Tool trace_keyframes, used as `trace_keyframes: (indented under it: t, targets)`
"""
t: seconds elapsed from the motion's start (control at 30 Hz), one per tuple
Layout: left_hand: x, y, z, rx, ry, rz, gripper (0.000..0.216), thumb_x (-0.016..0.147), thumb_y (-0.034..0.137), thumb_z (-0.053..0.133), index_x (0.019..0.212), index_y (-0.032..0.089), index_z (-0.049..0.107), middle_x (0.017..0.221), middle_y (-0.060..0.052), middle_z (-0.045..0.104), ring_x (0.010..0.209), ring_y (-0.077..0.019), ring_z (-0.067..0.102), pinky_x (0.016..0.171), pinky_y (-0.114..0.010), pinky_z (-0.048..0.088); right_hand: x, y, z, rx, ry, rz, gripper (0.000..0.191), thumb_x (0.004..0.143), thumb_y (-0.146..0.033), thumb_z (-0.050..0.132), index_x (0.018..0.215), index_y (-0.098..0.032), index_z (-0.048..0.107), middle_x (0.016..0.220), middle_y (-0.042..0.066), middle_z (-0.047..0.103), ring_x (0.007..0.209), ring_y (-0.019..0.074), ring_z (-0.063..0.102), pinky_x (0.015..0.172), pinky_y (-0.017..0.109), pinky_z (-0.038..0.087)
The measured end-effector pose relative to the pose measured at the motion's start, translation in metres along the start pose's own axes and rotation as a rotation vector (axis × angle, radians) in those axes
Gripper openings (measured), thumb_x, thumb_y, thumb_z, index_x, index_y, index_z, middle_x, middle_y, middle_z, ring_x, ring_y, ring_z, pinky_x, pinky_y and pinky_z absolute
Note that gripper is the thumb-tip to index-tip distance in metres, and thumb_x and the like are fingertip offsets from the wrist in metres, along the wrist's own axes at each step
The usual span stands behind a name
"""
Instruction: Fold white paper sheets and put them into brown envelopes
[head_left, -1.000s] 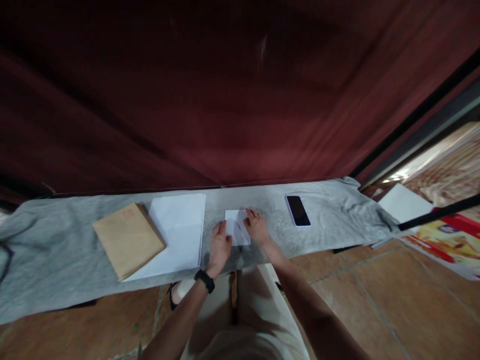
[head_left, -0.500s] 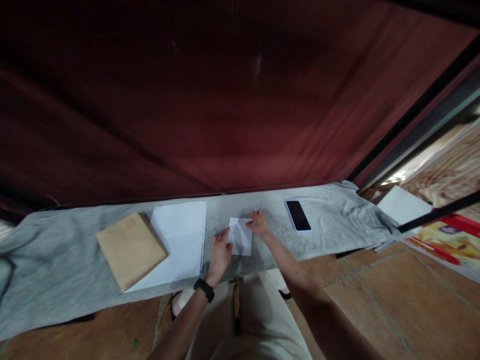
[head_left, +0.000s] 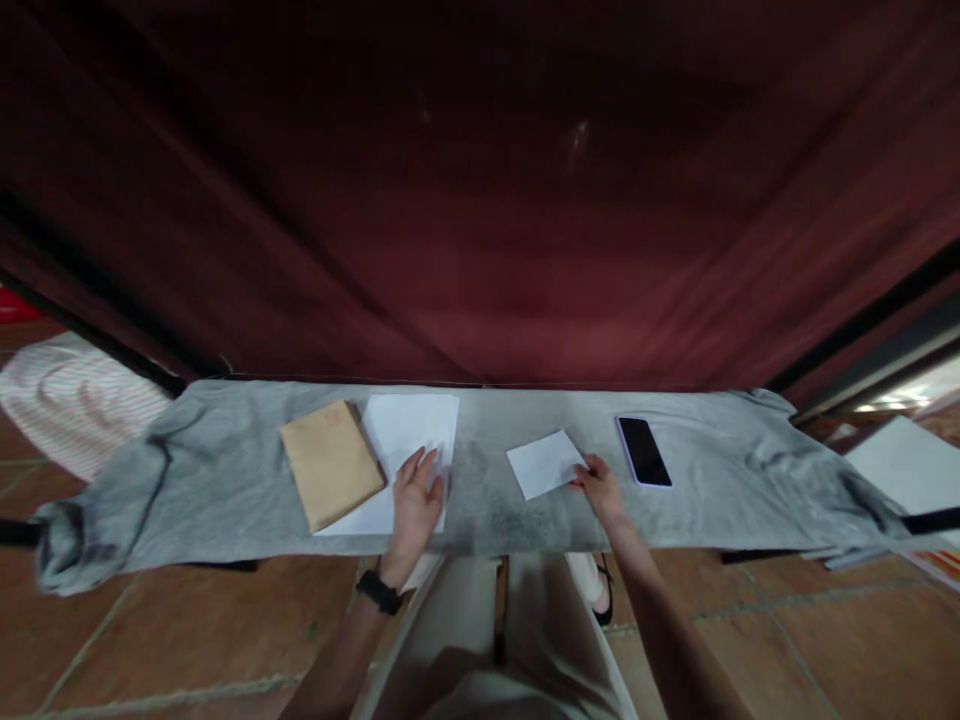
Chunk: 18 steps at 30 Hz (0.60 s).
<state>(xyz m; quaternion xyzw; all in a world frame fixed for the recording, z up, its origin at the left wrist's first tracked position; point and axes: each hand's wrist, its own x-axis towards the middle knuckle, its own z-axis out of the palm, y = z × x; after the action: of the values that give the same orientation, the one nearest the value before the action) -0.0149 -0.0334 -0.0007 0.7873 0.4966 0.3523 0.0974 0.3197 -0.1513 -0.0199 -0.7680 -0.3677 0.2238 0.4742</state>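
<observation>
A small folded sheet of white paper (head_left: 544, 464) is pinched at its right corner by my right hand (head_left: 600, 488), low over the grey cloth. My left hand (head_left: 417, 500), with a dark watch on the wrist, is over the large white paper sheets (head_left: 409, 425); its fingers are apart and hold nothing. Whether the fingertips touch the sheets I cannot tell. A stack of brown envelopes (head_left: 331, 465) lies on the left part of those sheets, covering some of them.
A phone (head_left: 643, 452) with a pale purple edge lies right of my right hand. Grey cloth (head_left: 480, 520) covers the narrow bench. Behind it hangs a dark red sheet (head_left: 480, 250). Striped fabric (head_left: 82, 400) is at far left; a white panel (head_left: 907, 470) is at far right.
My left hand has let go of the small paper and moved left over the large sheets. My right hand has shifted right with the paper, which is now turned. The view has swung left.
</observation>
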Motion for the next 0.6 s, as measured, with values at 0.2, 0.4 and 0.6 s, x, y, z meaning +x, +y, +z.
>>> trace_keyframes:
  t: [0.2,0.4,0.6]
  targets:
    - [-0.001,-0.076,-0.066,0.338,0.192,-0.441,0.075,0.089,0.052,0.059,0.147,0.009,0.04,0.152,-0.029,0.04,0.137,-0.0447,0.043,0.105,-0.064,0.041,-0.027,0.021,0.01,-0.276,0.281,-0.146,0.045,0.09,-0.043,0.046,0.128,-0.019,0.053,0.123,0.02,0.057,0.106,0.0328,0.062,0.088,0.049,0.054]
    - [0.007,-0.126,-0.092,0.351,0.031,-0.72,0.079,0.075,0.055,0.069,0.134,0.005,0.049,0.115,-0.025,0.067,0.112,-0.0404,0.062,0.094,-0.052,0.047,-0.042,0.028,0.03,-0.336,0.346,-0.34,0.045,0.096,-0.038,0.04,0.132,-0.015,0.051,0.132,0.021,0.051,0.118,0.0336,0.055,0.096,0.051,0.049]
    - [0.011,-0.135,-0.093,0.071,0.172,-0.83,0.046,0.064,0.046,0.078,0.096,0.019,0.057,0.098,-0.014,0.07,0.104,-0.0367,0.064,0.087,-0.046,0.048,-0.043,0.032,0.029,-0.369,0.331,-0.335,0.043,0.095,-0.036,0.04,0.132,-0.018,0.052,0.134,0.019,0.051,0.119,0.0331,0.055,0.096,0.049,0.049]
